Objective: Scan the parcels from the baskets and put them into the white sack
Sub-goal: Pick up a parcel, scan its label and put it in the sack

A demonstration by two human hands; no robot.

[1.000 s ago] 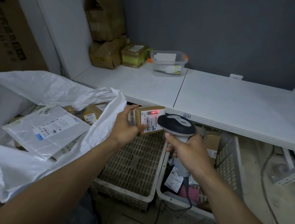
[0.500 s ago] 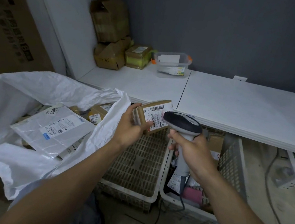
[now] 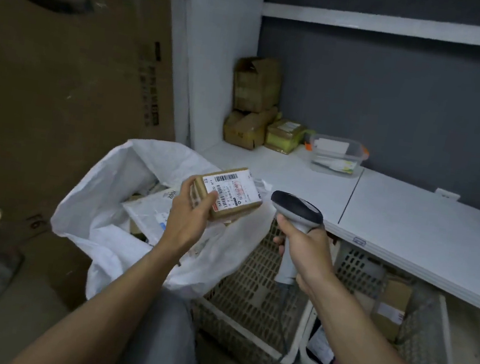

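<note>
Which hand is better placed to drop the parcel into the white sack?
Left. The left hand grips the brown labelled parcel at the white sack's open mouth. The right hand grips the barcode scanner over the basket, farther from the sack.

Dim, murky indoor shot, tbh

Light seems to come from overhead: the white desk (image 3: 423, 228) and sack (image 3: 104, 189) are the brightest bits, the baskets (image 3: 243, 291) under the desk sit in shadow. Straight lines bow toward the edges, and the bottom corners look soft and smeary.
</note>
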